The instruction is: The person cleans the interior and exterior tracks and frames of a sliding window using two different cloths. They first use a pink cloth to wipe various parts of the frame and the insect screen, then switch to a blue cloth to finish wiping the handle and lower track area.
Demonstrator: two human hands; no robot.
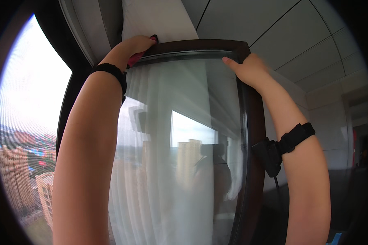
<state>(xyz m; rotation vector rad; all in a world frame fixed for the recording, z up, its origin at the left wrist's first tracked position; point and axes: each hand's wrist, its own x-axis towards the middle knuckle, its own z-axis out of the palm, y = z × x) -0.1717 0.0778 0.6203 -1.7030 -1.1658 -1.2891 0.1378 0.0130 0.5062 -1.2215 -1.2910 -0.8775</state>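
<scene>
Buildings [14,175] stand outside; red cloth [135,60] lies under left fingers [146,42] against window frame [200,44]

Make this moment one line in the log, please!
left grip: at top of frame, pink cloth under it | right grip: round frame's top right corner | glass: shows reflections | curtain: behind frame

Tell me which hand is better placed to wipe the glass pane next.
Probably the left hand: it has what looks like a pink cloth at the top of the frame. The right hand clasps its upper right corner, with no cloth visible.
</scene>
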